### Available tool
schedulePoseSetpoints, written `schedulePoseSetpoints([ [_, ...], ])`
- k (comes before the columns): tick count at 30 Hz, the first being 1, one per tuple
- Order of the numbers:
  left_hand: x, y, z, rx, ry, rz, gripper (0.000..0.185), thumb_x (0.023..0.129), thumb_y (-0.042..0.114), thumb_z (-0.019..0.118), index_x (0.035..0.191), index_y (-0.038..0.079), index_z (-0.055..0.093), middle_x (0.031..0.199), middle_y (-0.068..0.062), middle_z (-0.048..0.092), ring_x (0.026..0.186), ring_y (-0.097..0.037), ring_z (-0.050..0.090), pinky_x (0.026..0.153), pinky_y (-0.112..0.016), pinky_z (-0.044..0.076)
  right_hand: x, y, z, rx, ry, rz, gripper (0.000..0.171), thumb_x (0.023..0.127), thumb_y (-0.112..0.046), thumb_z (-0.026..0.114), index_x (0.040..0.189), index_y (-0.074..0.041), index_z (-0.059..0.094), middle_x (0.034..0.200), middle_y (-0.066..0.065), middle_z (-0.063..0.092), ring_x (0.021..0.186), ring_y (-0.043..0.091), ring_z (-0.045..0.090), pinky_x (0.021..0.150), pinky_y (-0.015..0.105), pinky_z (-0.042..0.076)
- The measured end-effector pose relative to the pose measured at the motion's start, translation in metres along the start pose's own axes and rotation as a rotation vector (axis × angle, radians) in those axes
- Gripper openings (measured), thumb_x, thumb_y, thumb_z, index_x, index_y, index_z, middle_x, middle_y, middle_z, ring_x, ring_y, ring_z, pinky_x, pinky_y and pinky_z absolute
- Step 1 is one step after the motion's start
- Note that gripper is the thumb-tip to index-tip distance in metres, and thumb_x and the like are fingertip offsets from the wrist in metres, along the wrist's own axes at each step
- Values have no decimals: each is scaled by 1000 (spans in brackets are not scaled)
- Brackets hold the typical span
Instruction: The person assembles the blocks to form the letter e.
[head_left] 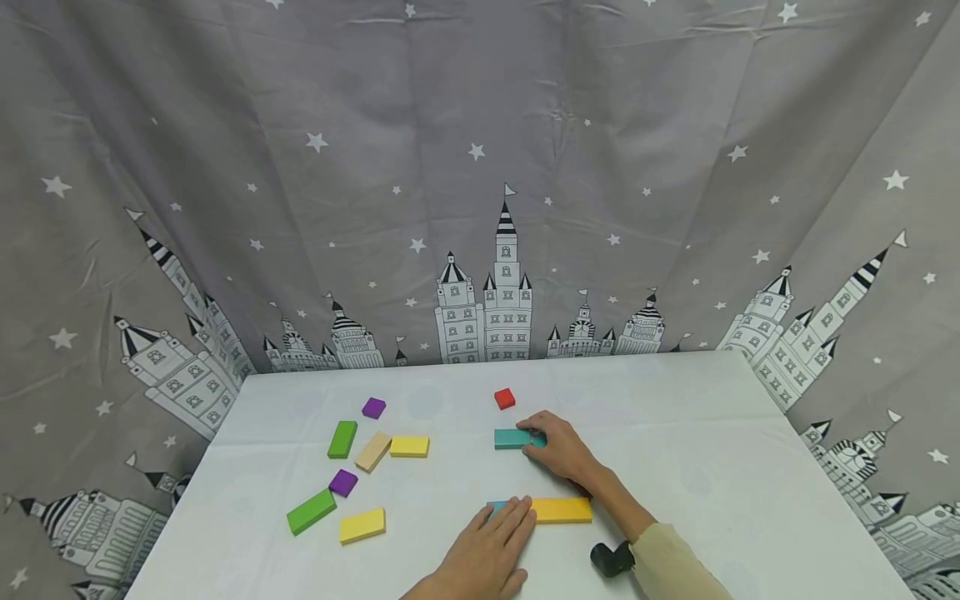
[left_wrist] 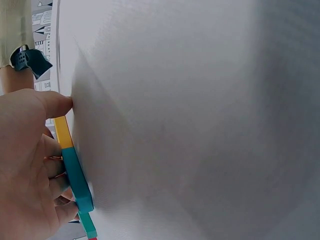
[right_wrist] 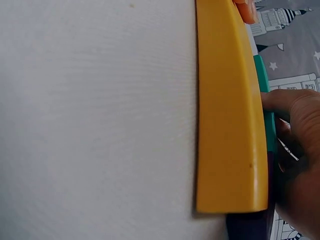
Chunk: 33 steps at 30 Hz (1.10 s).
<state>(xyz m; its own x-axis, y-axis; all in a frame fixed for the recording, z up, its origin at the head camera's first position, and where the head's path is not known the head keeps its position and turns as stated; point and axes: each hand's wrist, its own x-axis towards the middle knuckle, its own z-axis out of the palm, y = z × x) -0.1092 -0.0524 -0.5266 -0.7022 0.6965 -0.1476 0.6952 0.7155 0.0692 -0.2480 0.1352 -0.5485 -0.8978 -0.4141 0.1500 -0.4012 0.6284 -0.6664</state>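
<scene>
My right hand (head_left: 534, 433) pinches the right end of a teal block (head_left: 512, 438) lying on the white table (head_left: 675, 433). In the right wrist view its thumb and fingers (right_wrist: 292, 107) close on that teal block (right_wrist: 270, 132), seen beyond a long orange-yellow block (right_wrist: 232, 115). My left hand (head_left: 510, 515) lies flat, fingers straight, over a second teal block (head_left: 495, 505) that butts against the orange-yellow block (head_left: 562, 510). The left wrist view shows that hand (left_wrist: 47, 162) resting beside the teal block (left_wrist: 77, 175) and the yellow one (left_wrist: 62, 131). A red cube (head_left: 505, 398) sits behind.
At the left lie loose blocks: two purple (head_left: 373, 407) (head_left: 342, 482), two green (head_left: 342, 439) (head_left: 311, 511), a tan one (head_left: 372, 451) and two yellow (head_left: 409, 446) (head_left: 362, 526). A grey castle-print curtain (head_left: 480, 208) hangs behind the table.
</scene>
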Motion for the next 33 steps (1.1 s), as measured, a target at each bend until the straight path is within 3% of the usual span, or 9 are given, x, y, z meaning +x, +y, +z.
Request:
schedulePoseSetpoints([
  [33,-1,0,1,29,21,7,66,102,49,47,154,10,36,161,-4,29,146,-16,27,112,-40,33,-3,-1,-1,-1,-17,-26,35,88,-8,75,123,-4,68,118,10,65,107,26,60,99,46,47],
])
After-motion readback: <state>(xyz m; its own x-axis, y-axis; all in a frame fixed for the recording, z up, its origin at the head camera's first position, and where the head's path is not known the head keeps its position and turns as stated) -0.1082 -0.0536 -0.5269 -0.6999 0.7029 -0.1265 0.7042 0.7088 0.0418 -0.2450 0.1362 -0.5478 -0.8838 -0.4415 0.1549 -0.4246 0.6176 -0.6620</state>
